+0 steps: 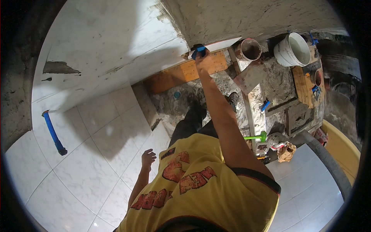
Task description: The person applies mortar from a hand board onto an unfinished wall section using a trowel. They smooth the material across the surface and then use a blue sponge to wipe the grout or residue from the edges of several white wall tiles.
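My right hand (204, 62) reaches out at the end of a stretched arm, closed on a small dark blue thing (199, 50) against the wall. Its exact kind I cannot make out. That hand is where the white wall tiles (154, 34) meet a strip of white tile (224, 43) under the bare cement wall (247, 17). Just below it, a wooden board (181, 74) lies along the foot of the wall. My left hand (148, 157) hangs beside my body, fingers apart and holding nothing, above the white tiled surface (116, 154).
A blue pipe (54, 133) sticks out of the tiles at left. On the right are a white bucket (295, 50), a round mortar-stained container (249, 50), a green-headed mallet (261, 137), a crumpled brown bag (286, 152) and a long straight bar (247, 108). A drain (177, 94) shows in the rough floor.
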### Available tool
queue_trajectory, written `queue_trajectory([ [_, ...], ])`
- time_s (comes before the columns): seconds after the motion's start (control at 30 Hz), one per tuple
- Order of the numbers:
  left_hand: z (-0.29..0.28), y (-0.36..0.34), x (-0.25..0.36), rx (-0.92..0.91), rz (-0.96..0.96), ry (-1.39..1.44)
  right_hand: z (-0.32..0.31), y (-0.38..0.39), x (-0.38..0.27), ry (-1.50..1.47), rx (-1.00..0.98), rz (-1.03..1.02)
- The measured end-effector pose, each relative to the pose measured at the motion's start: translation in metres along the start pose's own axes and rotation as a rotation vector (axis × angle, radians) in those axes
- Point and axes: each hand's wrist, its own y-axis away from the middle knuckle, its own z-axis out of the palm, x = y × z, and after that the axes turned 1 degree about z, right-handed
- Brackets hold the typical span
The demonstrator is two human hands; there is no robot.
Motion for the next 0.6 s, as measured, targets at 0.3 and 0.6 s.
queue_trajectory([
  [0.3,-0.001,-0.003,-0.008,0.006,-0.001,-0.018,0.010,-0.002,0.019,-0.077,-0.108,0.190],
  [0.6,-0.004,-0.019,0.003,-0.105,0.017,0.108,0.054,-0.079,0.175,-0.715,-0.271,0.216],
])
